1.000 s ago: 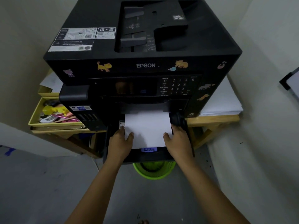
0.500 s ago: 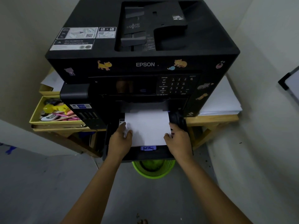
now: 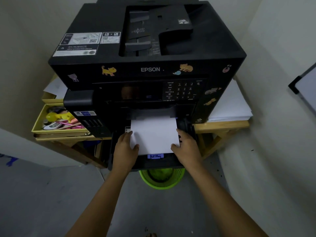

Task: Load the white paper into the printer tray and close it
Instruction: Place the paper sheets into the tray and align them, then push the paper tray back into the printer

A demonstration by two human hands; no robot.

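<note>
A black Epson printer (image 3: 150,69) with cat stickers stands on a wooden table. Its paper tray (image 3: 153,162) is pulled out at the front bottom. A stack of white paper (image 3: 153,134) lies in the tray, its far end under the printer body. My left hand (image 3: 124,149) holds the paper's left edge, thumb on top. My right hand (image 3: 187,147) holds the right edge the same way. A blue paper guide (image 3: 155,156) shows just in front of the paper's near edge.
A green mesh waste basket (image 3: 161,178) sits on the floor under the tray. A yellow drawer of stationery (image 3: 56,120) is open at the left. A pile of white sheets (image 3: 229,106) lies on the wooden table (image 3: 222,124) at the right. Walls close in on both sides.
Both hands have pushed the paper a little further into the tray, towards the printer. The blue guide is more exposed in front of the paper.
</note>
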